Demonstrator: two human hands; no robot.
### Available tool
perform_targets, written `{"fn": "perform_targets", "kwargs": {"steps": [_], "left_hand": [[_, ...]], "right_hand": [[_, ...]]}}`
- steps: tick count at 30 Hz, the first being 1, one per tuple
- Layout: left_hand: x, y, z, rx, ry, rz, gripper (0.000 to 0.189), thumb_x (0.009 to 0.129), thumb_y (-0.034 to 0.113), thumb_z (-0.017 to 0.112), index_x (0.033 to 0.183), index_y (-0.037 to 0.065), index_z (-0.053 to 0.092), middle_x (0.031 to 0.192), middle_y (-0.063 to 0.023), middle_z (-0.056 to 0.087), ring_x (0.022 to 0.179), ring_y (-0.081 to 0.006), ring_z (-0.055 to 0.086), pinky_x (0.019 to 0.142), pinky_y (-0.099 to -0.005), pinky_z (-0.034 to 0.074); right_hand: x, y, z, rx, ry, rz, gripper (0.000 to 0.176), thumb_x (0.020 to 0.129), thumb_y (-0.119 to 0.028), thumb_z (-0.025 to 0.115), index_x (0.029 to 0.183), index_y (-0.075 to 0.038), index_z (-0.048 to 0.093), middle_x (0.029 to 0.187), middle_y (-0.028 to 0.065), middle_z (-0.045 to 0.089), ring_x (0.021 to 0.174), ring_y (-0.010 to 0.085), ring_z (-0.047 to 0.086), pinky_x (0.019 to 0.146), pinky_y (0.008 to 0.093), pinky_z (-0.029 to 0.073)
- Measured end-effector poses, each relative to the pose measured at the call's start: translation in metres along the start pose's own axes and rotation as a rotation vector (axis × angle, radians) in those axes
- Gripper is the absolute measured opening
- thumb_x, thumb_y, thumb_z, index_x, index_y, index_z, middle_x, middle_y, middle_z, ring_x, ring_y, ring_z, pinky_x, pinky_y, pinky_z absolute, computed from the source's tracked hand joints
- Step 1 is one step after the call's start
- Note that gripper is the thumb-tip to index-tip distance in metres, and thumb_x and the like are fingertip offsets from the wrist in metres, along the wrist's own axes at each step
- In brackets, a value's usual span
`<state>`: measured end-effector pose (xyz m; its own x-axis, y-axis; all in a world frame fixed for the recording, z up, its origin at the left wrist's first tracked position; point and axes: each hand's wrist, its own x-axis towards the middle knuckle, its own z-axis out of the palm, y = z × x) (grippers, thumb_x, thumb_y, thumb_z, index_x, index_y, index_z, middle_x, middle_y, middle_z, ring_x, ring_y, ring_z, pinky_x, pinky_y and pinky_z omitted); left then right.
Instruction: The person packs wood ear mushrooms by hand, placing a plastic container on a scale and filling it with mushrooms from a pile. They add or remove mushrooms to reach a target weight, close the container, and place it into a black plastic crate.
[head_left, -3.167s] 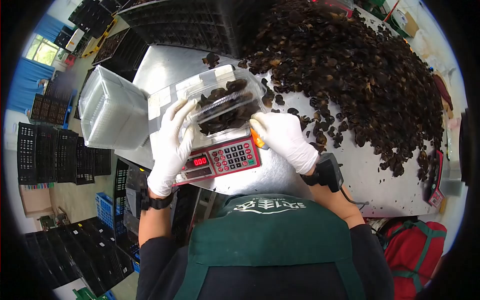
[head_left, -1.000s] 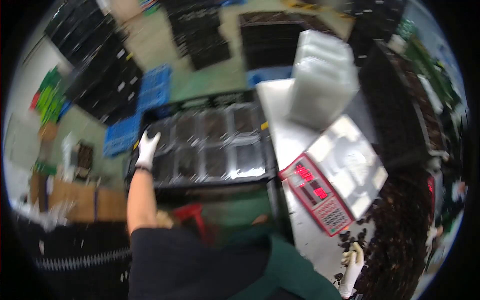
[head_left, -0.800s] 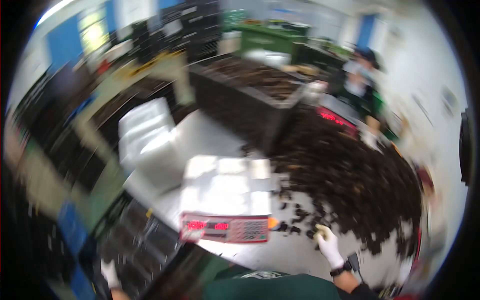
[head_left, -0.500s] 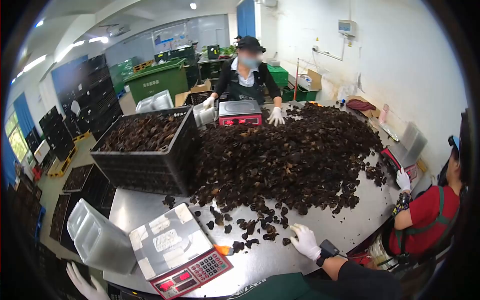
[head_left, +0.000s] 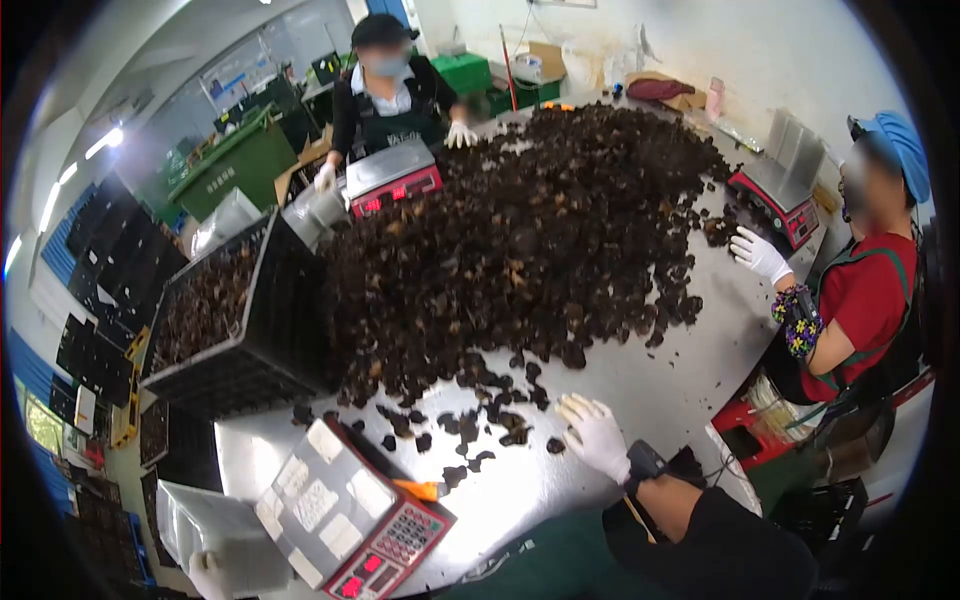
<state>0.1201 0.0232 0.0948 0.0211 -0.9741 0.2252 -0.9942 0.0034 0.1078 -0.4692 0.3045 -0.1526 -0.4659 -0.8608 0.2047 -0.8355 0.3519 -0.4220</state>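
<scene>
My left hand (head_left: 206, 576), in a white glove, is at the near end of a stack of clear plastic trays (head_left: 225, 530). Its fingers look curled against the stack, though partly hidden. My right hand (head_left: 596, 436), also gloved, rests on the metal table with nothing in it, fingers stretched out. Just left of its fingertips lie loose dark pieces (head_left: 512, 428) that look like wood ear fungus. Between my hands stands a red scale (head_left: 322, 505) with nothing on its taped plate. An orange-handled object (head_left: 420, 490) sticks out beside the scale.
A large pile of dark fungus (head_left: 520, 250) covers the table's middle. A black crate (head_left: 250, 340) of the same pieces stands left. Across the table, a masked person (head_left: 390, 100) is at another scale (head_left: 390, 175). On the right, a person in red (head_left: 865, 300) reaches near a third scale (head_left: 785, 195).
My left hand has moved from beside the tray stack onto it. My view has tilted and turned right. The person on the right has moved a hand from the scale towards the pile.
</scene>
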Motion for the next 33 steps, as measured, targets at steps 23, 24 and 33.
{"fn": "perform_targets", "kwargs": {"steps": [23, 24, 33], "left_hand": [[0.011, 0.003, -0.019, -0.416, 0.617, 0.167, 0.016, 0.094, 0.005, 0.063, 0.104, -0.004, 0.072, 0.103, -0.0168, 0.074, 0.092, -0.0245, 0.069, 0.088, -0.0363, 0.054], [0.001, 0.028, -0.023, -0.326, 0.658, 0.269, 0.016, 0.094, 0.003, 0.063, 0.105, -0.005, 0.071, 0.103, -0.0170, 0.073, 0.093, -0.0249, 0.069, 0.088, -0.0360, 0.055], [-0.109, 0.178, 0.077, -0.154, 0.085, 0.579, 0.026, 0.087, 0.002, 0.066, 0.112, 0.006, 0.071, 0.103, -0.0151, 0.072, 0.094, -0.0307, 0.068, 0.080, -0.0389, 0.054]], "right_hand": [[-0.002, 0.005, 0.005, 0.000, 0.039, -0.016, 0.046, 0.087, -0.026, 0.061, 0.131, -0.010, 0.060, 0.142, 0.0099, 0.054, 0.135, 0.0272, 0.046, 0.111, 0.0463, 0.034], [-0.004, 0.003, 0.006, 0.005, 0.032, -0.010, 0.047, 0.087, -0.026, 0.061, 0.131, -0.010, 0.060, 0.142, 0.0100, 0.054, 0.136, 0.0273, 0.045, 0.111, 0.0464, 0.034], [-0.004, 0.003, 0.007, -0.003, -0.020, 0.012, 0.048, 0.087, -0.026, 0.060, 0.133, -0.011, 0.058, 0.145, 0.0100, 0.051, 0.139, 0.0271, 0.041, 0.113, 0.0469, 0.031]]}}
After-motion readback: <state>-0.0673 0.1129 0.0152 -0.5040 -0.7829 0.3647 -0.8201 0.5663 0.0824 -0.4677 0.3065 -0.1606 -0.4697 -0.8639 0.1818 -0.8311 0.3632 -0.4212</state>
